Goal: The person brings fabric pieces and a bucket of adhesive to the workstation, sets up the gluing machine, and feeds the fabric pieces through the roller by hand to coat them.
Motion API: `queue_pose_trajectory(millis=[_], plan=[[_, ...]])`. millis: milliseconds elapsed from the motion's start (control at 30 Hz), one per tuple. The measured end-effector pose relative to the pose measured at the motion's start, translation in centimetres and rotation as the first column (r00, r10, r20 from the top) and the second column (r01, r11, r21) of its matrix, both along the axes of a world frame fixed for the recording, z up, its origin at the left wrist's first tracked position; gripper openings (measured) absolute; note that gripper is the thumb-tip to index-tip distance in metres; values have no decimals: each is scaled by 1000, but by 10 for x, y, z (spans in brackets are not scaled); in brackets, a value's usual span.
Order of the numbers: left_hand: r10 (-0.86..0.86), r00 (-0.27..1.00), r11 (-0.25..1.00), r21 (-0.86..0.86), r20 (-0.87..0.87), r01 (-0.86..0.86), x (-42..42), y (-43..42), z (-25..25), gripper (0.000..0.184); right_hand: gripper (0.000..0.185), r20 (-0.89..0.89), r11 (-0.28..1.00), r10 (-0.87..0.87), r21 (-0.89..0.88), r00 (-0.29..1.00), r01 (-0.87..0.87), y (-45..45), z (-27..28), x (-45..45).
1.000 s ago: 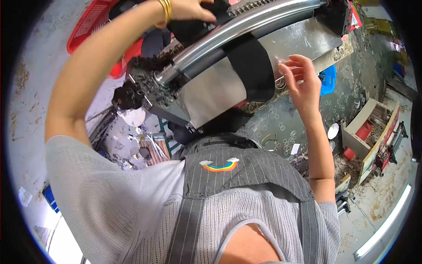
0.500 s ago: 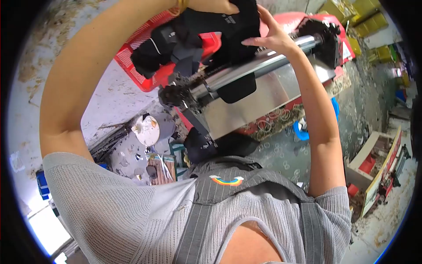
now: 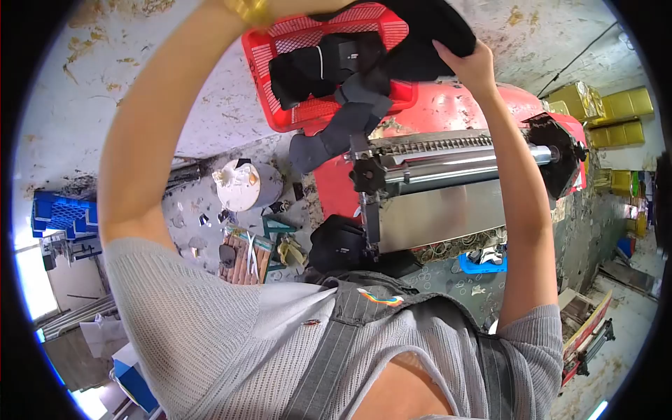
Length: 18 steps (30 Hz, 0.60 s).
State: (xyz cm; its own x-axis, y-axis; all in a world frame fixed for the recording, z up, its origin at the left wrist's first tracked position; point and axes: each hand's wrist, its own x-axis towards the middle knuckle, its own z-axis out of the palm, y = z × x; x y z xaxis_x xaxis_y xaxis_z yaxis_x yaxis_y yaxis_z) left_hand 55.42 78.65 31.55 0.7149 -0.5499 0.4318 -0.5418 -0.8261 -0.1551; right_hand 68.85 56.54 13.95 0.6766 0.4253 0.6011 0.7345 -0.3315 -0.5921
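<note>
My right hand [image 3: 470,68] pinches the lower edge of a large black fabric piece [image 3: 430,31] between thumb and fingers. The piece is raised above the red machine, beside the red basket. At the top edge of the view is my left hand [image 3: 297,7], with a yellow band at the wrist. Its fingers are largely cut off, and the black piece runs up to it. Below the hands stands the red machine [image 3: 448,105] with shiny metal rollers [image 3: 455,166] and a metal plate [image 3: 437,215] in front. My right forearm crosses over the rollers.
Folded black pieces [image 3: 304,73] lie in the red basket [image 3: 260,84], with dark grey pieces [image 3: 336,133] hanging over its edge. A white drum [image 3: 241,189] and a wooden stool [image 3: 248,255] stand at left. A blue basket [image 3: 483,264] sits beneath the machine.
The view has shifted, showing more of the red basket. The black piece below the rollers no longer shows there. My hands hold the black piece higher, and my left hand has moved largely out of view.
</note>
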Motion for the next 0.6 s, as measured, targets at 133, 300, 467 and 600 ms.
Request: queue_pose_trajectory(millis=[133,300,467,600], plan=[[29,998,1000,10,-49,-28,-35,66,-106,24,41,448,953,196,-297,872,-62,34,-37,3],[92,929,975,224,-357,-10,-103,76,-265,25,37,177,661,550,-689,816,-296,43,-91,-17],[182,892,829,-424,-413,-365,-158,48,-286,31,15,55,936,305,-202,951,-289,25,19,-96],[-32,986,281,-948,-163,-148,-201,2,-138,10,16,334,940,-258,-128,907,315,-74,106,-223]])
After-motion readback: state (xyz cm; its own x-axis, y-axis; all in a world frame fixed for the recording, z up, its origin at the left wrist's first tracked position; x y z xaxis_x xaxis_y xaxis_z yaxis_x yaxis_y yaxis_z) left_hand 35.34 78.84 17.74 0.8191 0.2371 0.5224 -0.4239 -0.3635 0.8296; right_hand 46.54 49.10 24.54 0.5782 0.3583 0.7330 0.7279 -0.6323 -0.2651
